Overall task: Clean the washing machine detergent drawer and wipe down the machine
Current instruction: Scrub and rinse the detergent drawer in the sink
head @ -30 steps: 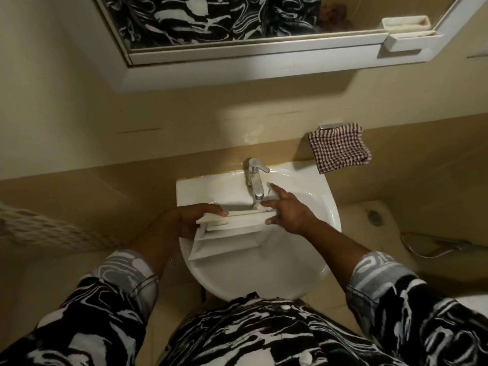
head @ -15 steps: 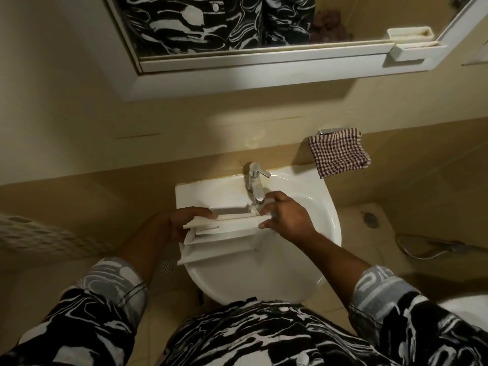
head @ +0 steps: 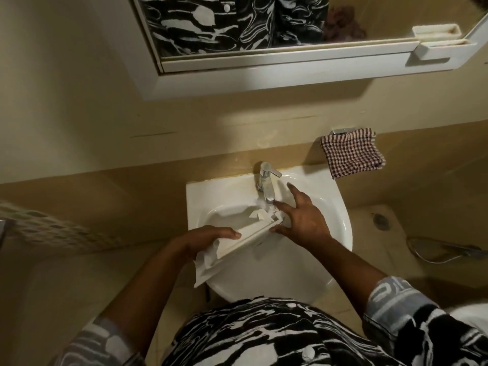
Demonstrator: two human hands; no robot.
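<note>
Black-and-white patterned shirt fills the near edge, sleeves pushed up on both forearms. 2 hands work over the white sink.

Left hand: fingers curled under the near-left end of the detergent drawer, thumb laid flat along its top edge, a firm grip.

Drawer: white plastic, held above the basin, slanting from lower left up to the right, far end just below the spout of the tap. Pale blur at that end; cannot tell if it is water.

Right hand: fingers straight and spread, holding nothing; thumb and 1 fingertip touch the drawer's far corner, index finger points past the tap.

Floor right of the sink: round drain, shower hose.

Wall behind: checked cloth hanging from a metal holder. Above, mirror in a white frame, reflecting the shirt.
</note>
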